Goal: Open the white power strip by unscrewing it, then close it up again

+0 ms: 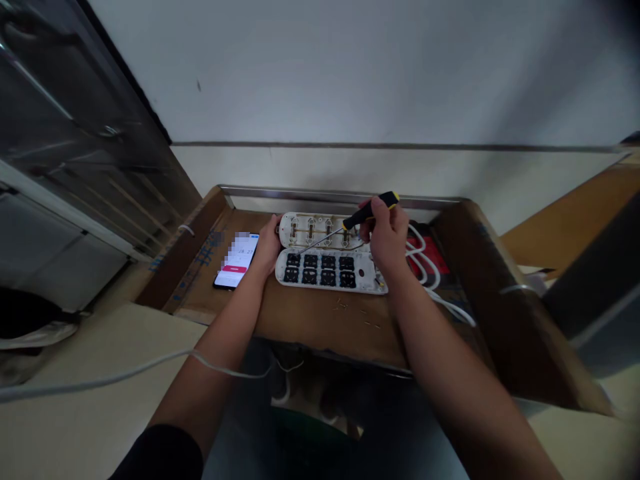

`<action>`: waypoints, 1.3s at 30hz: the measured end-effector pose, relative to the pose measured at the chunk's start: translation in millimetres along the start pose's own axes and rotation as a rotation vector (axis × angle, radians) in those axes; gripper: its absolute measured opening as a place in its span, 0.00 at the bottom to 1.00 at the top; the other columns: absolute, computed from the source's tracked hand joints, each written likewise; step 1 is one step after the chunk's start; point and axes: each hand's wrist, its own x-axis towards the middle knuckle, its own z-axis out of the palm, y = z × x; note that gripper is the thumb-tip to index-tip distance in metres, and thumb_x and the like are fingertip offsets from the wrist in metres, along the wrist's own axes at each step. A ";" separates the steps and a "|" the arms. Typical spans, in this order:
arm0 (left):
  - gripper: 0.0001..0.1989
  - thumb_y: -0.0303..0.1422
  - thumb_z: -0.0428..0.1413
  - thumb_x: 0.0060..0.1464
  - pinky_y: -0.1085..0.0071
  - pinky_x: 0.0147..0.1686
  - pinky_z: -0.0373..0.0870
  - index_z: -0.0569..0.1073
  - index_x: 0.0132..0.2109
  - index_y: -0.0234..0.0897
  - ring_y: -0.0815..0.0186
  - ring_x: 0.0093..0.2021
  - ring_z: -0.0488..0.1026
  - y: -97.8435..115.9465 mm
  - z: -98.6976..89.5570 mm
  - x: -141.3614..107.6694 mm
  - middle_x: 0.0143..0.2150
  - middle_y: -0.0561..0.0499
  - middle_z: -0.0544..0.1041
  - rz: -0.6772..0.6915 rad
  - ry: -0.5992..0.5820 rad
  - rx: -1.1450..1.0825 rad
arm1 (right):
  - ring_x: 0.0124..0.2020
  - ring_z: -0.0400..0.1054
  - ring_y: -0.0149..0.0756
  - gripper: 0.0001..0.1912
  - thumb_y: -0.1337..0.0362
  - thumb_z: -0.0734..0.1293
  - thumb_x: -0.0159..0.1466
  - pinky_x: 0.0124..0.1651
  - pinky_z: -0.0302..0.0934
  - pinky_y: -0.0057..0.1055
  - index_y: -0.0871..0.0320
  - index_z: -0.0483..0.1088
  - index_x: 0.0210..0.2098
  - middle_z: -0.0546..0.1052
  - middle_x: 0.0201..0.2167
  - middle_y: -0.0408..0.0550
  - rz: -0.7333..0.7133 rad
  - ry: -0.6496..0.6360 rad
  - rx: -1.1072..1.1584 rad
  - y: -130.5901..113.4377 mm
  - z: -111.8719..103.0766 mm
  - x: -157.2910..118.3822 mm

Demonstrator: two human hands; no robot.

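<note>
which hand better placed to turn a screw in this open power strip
Likely the right hand: it holds the yellow-and-black screwdriver, shaft reaching over the open power strip. The left hand shows no tool and rests against the strip's end.

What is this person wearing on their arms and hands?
The left hand and right hand are bare, with no gloves, and neither wrist shows a watch or band. The left forearm and right forearm are also uncovered. A black sleeve shows at the bottom edge of the view on the left arm.
</note>
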 end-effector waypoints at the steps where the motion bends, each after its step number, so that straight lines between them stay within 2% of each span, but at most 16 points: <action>1: 0.31 0.53 0.44 0.71 0.63 0.56 0.73 0.78 0.56 0.34 0.56 0.56 0.77 -1.3 -0.1 0.2 0.49 0.43 0.85 0.027 0.027 -0.029 | 0.14 0.54 0.25 0.30 0.31 0.70 0.58 0.18 0.47 0.27 0.54 0.71 0.32 0.64 0.15 0.35 0.007 -0.006 0.010 0.0 0.9 -0.2; 5: 0.29 0.54 0.49 0.68 0.64 0.57 0.73 0.80 0.53 0.34 0.56 0.56 0.78 -5.1 -0.4 0.8 0.48 0.44 0.85 0.080 0.080 -0.108 | 0.12 0.54 0.26 0.31 0.31 0.69 0.59 0.17 0.46 0.26 0.54 0.70 0.31 0.62 0.12 0.33 0.051 -0.030 0.056 2.3 0.8 0.8; 10: 0.31 0.56 0.50 0.67 0.63 0.57 0.73 0.81 0.52 0.32 0.56 0.54 0.79 -6.3 -0.2 1.8 0.46 0.45 0.85 0.090 0.085 -0.130 | 0.11 0.54 0.26 0.29 0.33 0.72 0.57 0.15 0.44 0.26 0.54 0.69 0.28 0.63 0.11 0.35 0.106 -0.051 0.089 8.8 -1.2 4.9; 16: 0.29 0.55 0.53 0.66 0.63 0.58 0.73 0.83 0.49 0.34 0.55 0.55 0.79 -7.2 -1.9 2.8 0.45 0.46 0.86 0.103 0.089 -0.150 | 0.14 0.57 0.26 0.29 0.34 0.68 0.61 0.18 0.49 0.27 0.55 0.72 0.34 0.65 0.15 0.35 0.044 0.056 0.156 12.4 -2.5 9.9; 22: 0.27 0.54 0.56 0.64 0.61 0.59 0.72 0.83 0.47 0.33 0.53 0.55 0.79 -9.2 -2.6 4.4 0.45 0.45 0.86 0.110 0.110 -0.180 | 0.19 0.63 0.26 0.26 0.37 0.70 0.62 0.21 0.55 0.27 0.55 0.72 0.38 0.71 0.22 0.37 -0.027 0.052 0.173 12.3 -1.0 7.2; 32: 0.27 0.54 0.56 0.63 0.63 0.57 0.73 0.83 0.48 0.33 0.55 0.54 0.79 -6.0 -1.2 1.9 0.44 0.46 0.86 0.098 0.125 -0.170 | 0.16 0.59 0.26 0.25 0.37 0.71 0.62 0.19 0.53 0.27 0.54 0.70 0.36 0.67 0.18 0.34 -0.042 0.105 0.181 8.8 -8.3 13.0; 39: 0.30 0.57 0.56 0.61 0.63 0.56 0.73 0.83 0.49 0.33 0.56 0.53 0.80 -8.0 -2.2 5.3 0.43 0.46 0.86 0.079 0.113 -0.173 | 0.14 0.58 0.26 0.27 0.36 0.72 0.59 0.17 0.51 0.27 0.55 0.72 0.33 0.67 0.16 0.35 -0.009 0.059 0.158 10.3 -11.1 16.5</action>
